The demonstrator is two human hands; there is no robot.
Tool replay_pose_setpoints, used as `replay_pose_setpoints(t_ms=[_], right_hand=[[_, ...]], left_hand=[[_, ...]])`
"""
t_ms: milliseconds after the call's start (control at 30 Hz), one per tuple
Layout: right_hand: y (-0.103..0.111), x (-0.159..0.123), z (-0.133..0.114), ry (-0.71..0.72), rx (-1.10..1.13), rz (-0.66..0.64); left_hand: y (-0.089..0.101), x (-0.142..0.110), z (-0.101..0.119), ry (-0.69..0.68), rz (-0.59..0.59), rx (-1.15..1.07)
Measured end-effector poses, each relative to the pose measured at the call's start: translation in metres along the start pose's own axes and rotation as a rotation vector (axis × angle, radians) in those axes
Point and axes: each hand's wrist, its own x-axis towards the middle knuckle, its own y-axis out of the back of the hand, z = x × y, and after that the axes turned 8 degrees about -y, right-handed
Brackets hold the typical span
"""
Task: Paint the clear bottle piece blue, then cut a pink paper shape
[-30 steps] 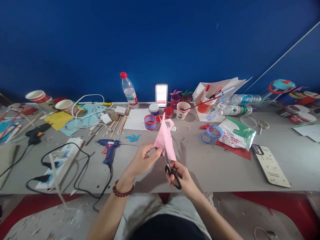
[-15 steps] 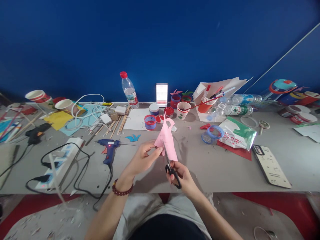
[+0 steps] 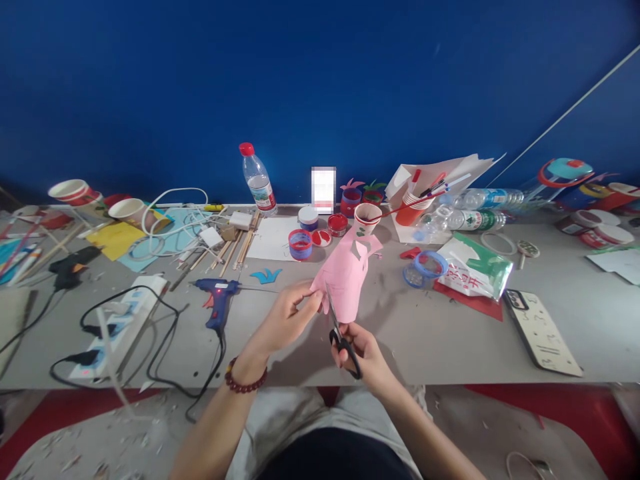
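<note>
Between thumb and fingers, my left hand (image 3: 293, 313) pinches the left edge of a sheet of pink paper (image 3: 347, 280). The sheet is held above the table, with a cut-out notch near its far end. My right hand (image 3: 363, 350) grips the black handles of a pair of scissors (image 3: 345, 343). Their blades point away from me and lie against the paper near my left fingertips. How far the blades are apart is hard to make out. A blue paper crown-like cut-out (image 3: 267, 275) lies on the table left of the sheet.
A blue hot glue gun (image 3: 220, 300) with a lit red light lies at left, its cable near a white power strip (image 3: 120, 327). Behind the paper stand a paper cup (image 3: 367, 217) and a plastic bottle (image 3: 259, 183). A phone (image 3: 544, 333) lies at right.
The pink paper has swung and spread out to the right, so more of its face shows and it now covers part of the paper cup. Both hands stay nearly in place.
</note>
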Motion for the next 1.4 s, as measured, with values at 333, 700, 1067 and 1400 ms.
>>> replay_pose_setpoints(t_ms=[333, 700, 1067, 1400], right_hand=[[-0.004, 0.001, -0.0044, 0.007, -0.003, 0.006], [-0.0035, 0.0013, -0.002, 0.017, 0.013, -0.001], [-0.0037, 0.0017, -0.0039, 0.031, -0.001, 0.019], [-0.0029, 0.0027, -0.002, 0.008, 0.009, 0.071]], left_hand=[[0.0017, 0.0008, 0.0023, 0.003, -0.027, -0.011], [0.0023, 0.0008, 0.0015, 0.0, -0.04, 0.024], [0.0049, 0.002, 0.0022, 0.011, -0.095, 0.001], [0.0077, 0.0032, 0.0043, 0.02, -0.129, -0.007]])
